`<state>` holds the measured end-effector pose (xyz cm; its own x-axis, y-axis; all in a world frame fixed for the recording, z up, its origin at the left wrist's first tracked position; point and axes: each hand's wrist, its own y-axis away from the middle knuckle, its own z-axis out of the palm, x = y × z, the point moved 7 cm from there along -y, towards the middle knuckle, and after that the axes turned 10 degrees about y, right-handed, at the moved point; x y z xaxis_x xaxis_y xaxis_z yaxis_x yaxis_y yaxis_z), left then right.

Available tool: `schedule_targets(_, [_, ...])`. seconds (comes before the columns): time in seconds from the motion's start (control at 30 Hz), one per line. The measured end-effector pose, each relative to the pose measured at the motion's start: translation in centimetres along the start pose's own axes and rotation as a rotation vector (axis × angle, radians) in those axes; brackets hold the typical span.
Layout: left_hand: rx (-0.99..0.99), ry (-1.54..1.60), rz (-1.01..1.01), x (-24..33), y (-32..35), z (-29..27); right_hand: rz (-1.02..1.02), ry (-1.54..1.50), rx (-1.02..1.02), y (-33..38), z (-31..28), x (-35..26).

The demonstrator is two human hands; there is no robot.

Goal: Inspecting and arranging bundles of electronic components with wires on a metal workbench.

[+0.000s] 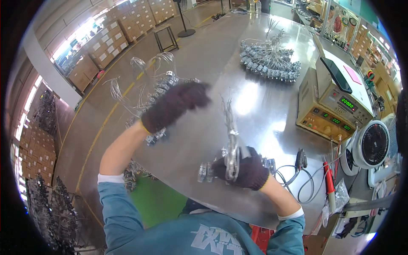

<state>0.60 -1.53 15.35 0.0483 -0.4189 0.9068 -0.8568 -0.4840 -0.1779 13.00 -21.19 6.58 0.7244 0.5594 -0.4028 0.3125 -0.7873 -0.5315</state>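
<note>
My right hand (248,172), in a dark glove, is closed around a bundle of silvery wires (232,148) near the front of the metal-topped table (191,148). The wires stand up out of the grip, their loose ends pointing away from me. Several small metal-cased parts (206,172) sit beside and partly behind that hand. My left hand (176,104), gloved too, is raised at the table's left edge and smeared by motion, so its fingers do not show clearly. Under and around it lie more small metal parts with wire leads (159,87), partly hidden by the glove.
Farther back stands a large cluster of wired metal parts (270,63). On the right are a test instrument with green digits (327,112), a phone (335,74) on top, a small fan (374,144), a black cable (293,172) and a red-handled tool (329,180). A stool (165,38) stands beyond the table.
</note>
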Motion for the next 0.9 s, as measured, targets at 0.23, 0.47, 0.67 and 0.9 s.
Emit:
schedule_targets(0.23, [0.055, 0.556, -0.358, -3.5, 1.1, 6.6, -0.094, 0.106, 0.024, -1.1, 3.0, -3.1])
schedule_targets(0.47, [-0.191, 0.913, -0.272, 1.2, 1.0, 10.3, -0.268, 0.119, 0.04, -2.5, 3.6, -5.3])
schedule_targets(0.67, [0.018, 0.6, -0.187, 4.7, 1.3, 6.4, -0.205, 0.335, -0.083, -5.7, 6.1, -0.6])
schedule_targets(0.9, [0.123, 0.36, -0.082, -3.3, 5.3, 6.3, -0.019, 0.638, -0.066, -5.5, 7.8, 6.5])
